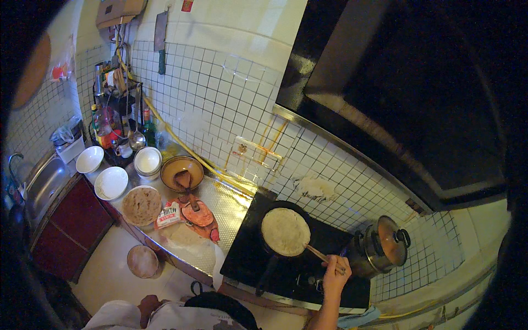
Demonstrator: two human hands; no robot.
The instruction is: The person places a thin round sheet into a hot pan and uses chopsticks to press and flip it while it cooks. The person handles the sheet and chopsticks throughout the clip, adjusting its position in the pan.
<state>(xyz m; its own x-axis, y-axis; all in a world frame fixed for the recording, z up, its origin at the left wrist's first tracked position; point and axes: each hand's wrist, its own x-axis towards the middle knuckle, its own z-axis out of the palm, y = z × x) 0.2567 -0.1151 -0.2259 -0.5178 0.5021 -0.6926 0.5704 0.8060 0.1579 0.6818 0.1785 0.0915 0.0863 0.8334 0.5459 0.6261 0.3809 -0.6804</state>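
Observation:
My right hand (337, 270) is closed round a pair of wooden chopsticks (317, 252), whose tips touch the lower right edge of a pale round flatbread (286, 232). The flatbread lies in a black frying pan (270, 253) on the dark cooktop (243, 251), and the pan's handle points down towards me. Near my body at the lower left is my left hand (149, 306), dim and partly hidden; its fingers cannot be made out. Left of the cooktop, a browned flatbread (141, 205) rests on a white plate beside a red and white food package (198, 214).
A lidded steel pot (381, 247) stands right of the pan. White bowls (111, 183), a brown bowl (182, 167) and bottles (149, 128) stand at the left. A range hood (350, 136) overhangs the cooktop. A bin (143, 262) stands on the floor; a cleaver (161, 37) hangs on the wall.

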